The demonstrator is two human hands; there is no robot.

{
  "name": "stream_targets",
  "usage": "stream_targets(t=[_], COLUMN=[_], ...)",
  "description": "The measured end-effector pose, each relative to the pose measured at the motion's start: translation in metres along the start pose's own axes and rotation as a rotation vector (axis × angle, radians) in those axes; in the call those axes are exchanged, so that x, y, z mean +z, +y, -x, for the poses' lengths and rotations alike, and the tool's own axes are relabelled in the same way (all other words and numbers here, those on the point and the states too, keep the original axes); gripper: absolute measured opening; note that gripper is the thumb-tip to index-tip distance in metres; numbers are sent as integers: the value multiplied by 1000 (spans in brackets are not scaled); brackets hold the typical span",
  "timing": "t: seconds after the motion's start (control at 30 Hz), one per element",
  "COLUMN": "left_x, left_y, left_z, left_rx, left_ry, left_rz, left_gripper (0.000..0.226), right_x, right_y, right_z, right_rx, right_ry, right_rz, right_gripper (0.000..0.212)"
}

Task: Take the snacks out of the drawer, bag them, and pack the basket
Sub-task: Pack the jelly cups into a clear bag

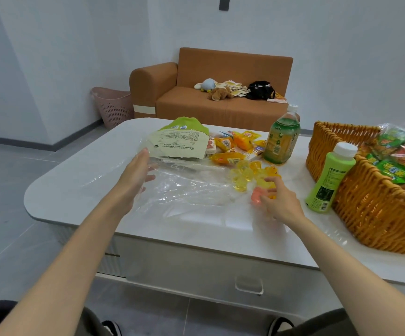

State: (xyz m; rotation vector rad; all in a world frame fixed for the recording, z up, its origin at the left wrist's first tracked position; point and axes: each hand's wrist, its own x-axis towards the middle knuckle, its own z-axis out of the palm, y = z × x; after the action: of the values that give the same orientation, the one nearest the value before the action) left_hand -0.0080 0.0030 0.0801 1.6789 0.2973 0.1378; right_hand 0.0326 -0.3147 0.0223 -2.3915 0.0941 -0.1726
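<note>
A: Status?
B: Left hand, fingers spread, lifts the clear bag mouth off the bench. Right hand curled round jelly cups beside it.
A: Handling?
B: Cups likely light and slick, so cup them by the sides. Film looks floppy, so hold the rim.

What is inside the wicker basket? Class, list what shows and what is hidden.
Inside the wicker basket lie green and red snack packets. Its front wall hides the floor and anything beneath them.

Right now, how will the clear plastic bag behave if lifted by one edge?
Probably floppy: the clear plastic bag lies wrinkled and sagging on the table. Likely light and slippery, since its film looks thin and glossy.
</note>
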Motion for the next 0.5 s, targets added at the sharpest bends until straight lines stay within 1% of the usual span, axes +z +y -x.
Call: stream_targets(t=[0.07,0.1,0.17,0.2,0.27,0.3,0.37,0.43,0.5], left_x=[1,2,4,4,5,6,9,14,21], left_y=[-1,-1,-1,-1,-1,-1,1,1,0], left_z=[2,3,3,3,4,4,8,13,19], left_rx=[-8,-10,-20,-29,-50,-60,-73,-71,-76], left_ry=[-7,-13,-23,-28,-43,-53,-85,-135,-211], left_rz=[9,13,15,18,38,59,86,63,16], left_gripper=[45,45,47,48,50,50,48,47,49], right_x=[-3,-6,-15,-22,-36,-41,-47,-46,-44], right_y=[-1,-5,-22,-32,-48,-55,-63,-66,-69], right_z=[3,5,10,13,24,31,44,51,53], right_rx=[-1,-8,4,15,6,-19,-101,-184,-274], right_ry=[24,49,62,25,-133,-227,-362,-403,-397], right_rz=[21,-7,-173,-293,-464,-477,-390,-282,-203], right_gripper=[45,44,36,31,26,25,22,18,19])
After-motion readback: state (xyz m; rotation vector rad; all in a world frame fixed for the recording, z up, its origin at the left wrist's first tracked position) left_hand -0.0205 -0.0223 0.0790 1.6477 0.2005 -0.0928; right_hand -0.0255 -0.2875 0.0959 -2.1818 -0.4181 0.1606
